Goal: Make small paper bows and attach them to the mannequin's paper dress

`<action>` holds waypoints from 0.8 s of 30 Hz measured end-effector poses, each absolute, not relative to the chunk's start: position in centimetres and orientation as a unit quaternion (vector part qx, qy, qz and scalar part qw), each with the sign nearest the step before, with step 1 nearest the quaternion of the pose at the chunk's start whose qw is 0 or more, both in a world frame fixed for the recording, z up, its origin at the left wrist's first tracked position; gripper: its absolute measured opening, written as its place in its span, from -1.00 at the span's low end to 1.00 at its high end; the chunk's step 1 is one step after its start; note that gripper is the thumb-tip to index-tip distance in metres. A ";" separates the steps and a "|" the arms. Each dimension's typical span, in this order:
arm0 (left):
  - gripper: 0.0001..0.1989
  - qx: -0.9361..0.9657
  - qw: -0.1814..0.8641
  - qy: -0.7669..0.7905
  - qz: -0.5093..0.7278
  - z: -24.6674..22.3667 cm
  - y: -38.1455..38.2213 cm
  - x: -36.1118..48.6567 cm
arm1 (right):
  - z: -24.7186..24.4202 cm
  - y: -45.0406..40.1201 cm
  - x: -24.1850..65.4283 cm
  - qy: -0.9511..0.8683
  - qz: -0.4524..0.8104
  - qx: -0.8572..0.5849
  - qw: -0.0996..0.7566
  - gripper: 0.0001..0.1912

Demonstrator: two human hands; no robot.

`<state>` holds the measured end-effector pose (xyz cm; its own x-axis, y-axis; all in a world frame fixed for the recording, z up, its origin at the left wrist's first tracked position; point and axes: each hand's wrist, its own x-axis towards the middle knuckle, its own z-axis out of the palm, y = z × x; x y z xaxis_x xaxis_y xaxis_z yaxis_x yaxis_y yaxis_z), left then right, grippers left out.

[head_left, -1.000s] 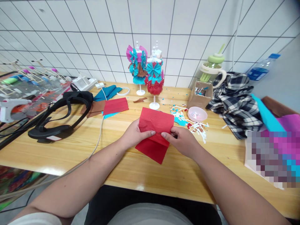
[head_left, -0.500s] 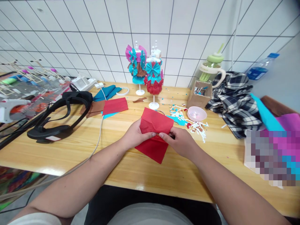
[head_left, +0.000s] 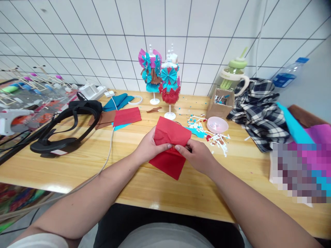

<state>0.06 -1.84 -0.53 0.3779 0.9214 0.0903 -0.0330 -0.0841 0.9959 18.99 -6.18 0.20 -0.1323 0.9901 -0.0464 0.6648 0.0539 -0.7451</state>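
A piece of red crepe paper (head_left: 172, 131) is held up above the table between both hands, its lower part hanging toward me. My left hand (head_left: 152, 146) pinches it from the left, thumb on top and the other fingers behind the sheet. From the right, my right hand (head_left: 198, 153) grips the same sheet, its thumb close to the left one at the middle crease. Something dark shows by the right fingers, too small to name. Beyond the paper stand two small white dress forms, one in red and blue pleated paper (head_left: 169, 81), the other in purple, blue and brown (head_left: 152, 70).
At left lie a black headset (head_left: 69, 131), a cable and another red paper sheet (head_left: 127, 117) over brown and blue pieces. At right are paper scraps (head_left: 218, 141), a pink bowl (head_left: 217, 125), a cardboard box (head_left: 219, 106), a green-lidded cup (head_left: 232, 77) and checked cloth (head_left: 258, 110).
The upper edge of the red paper has risen slightly, and the thumbs have shifted a little at the crease. Both hands keep their hold; the rest looks the same.
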 end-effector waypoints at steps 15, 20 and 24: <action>-0.31 0.585 0.607 0.340 0.417 -0.4 -1.8 -0.1 | 0.1 -5.9 19.2 -0.660 0.347 -0.607 0.274 -0.57; -0.26 0.583 0.610 0.330 0.422 -0.3 -1.8 0.0 | -0.3 -6.0 19.0 -0.657 0.359 -0.602 0.278 -0.56; -0.28 0.583 0.617 0.329 0.413 -0.3 -1.9 0.0 | -0.2 -6.0 19.0 -0.651 0.366 -0.602 0.284 -0.58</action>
<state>0.02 -1.93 -0.35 0.4431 0.8933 0.0754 -0.1261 -0.0212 0.9918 18.99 -5.98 -0.24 -0.1149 0.9909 -0.0707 0.5761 0.0085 -0.8173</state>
